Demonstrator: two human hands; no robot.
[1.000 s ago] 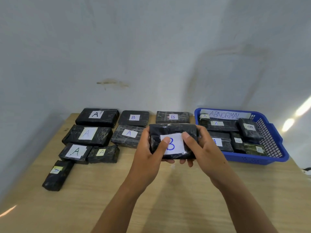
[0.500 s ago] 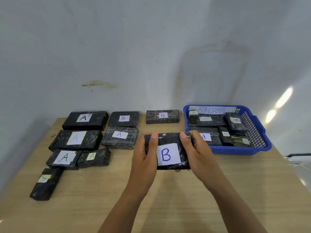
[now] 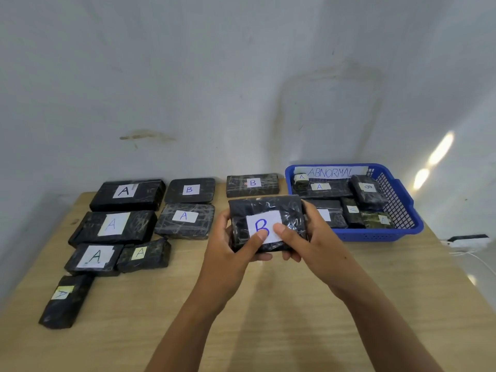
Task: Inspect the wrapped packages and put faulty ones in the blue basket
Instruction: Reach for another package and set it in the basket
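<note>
I have the wrapped package marked B held up between both hands. It is clear of the tabletop and in front of the near-left corner of the blue basket, not in it. The left hand grips its left end and the right hand its right end. Both thumbs press on the white label on the front face while the fingers curl underneath, so each hand is closed round the package rather than spread. The black film looks crinkled and glossy; I cannot tell from here whether it is torn or otherwise faulty.

I judge the sort to be partway through. The basket, with its ABNORMAL sign on the back wall, already holds about six packages lettered A and B, some partly hidden behind my right hand. Eight more lie on the tabletop to the left: six A packages and two B packages, the B ones at the back near the wall. Nothing shows which of those have been checked, so I cannot say how many are left. The one in hand is at the inspection step. Its verdict is open, and it goes either right into the basket or down among the rows.
</note>
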